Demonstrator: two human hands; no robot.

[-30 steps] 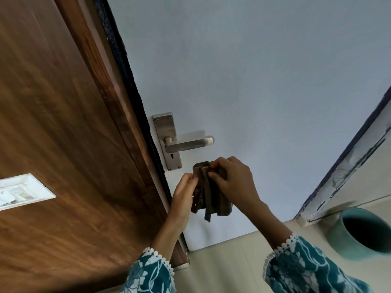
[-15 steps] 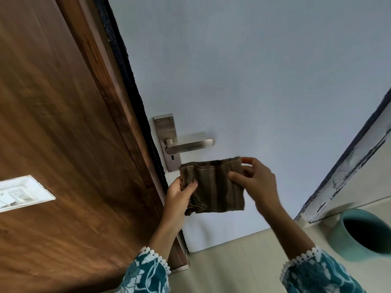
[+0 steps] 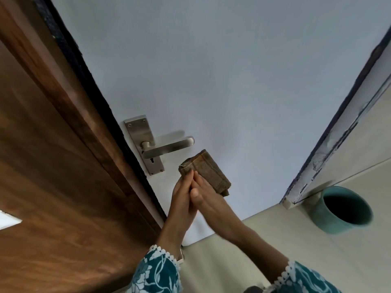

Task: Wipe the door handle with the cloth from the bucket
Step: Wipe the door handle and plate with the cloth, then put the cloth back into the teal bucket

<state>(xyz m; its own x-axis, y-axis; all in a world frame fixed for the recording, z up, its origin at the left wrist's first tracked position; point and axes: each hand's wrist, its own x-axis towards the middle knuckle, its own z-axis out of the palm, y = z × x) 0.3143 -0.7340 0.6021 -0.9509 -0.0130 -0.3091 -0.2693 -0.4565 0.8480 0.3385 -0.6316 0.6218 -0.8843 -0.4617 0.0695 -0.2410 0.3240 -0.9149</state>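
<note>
A steel lever door handle (image 3: 169, 147) on its backplate (image 3: 141, 136) is fixed to the pale blue door (image 3: 222, 70). Just below and right of the lever, a brown folded cloth (image 3: 208, 171) is pressed between my two hands. My left hand (image 3: 183, 194) and my right hand (image 3: 204, 197) lie palm to palm, fingers closed on the cloth's near edge. The cloth does not touch the handle. A teal bucket (image 3: 321, 216) stands on the floor at the right.
A dark wooden panel (image 3: 53, 166) fills the left side, with a white switch plate (image 3: 6, 220) at its edge. A worn white door frame (image 3: 342, 132) runs along the right. Beige floor tiles (image 3: 275, 240) lie below the door.
The cloth, held spread out half a second ago, is now folded into a thick pad. My hands have come together around it, just below the lever's tip.
</note>
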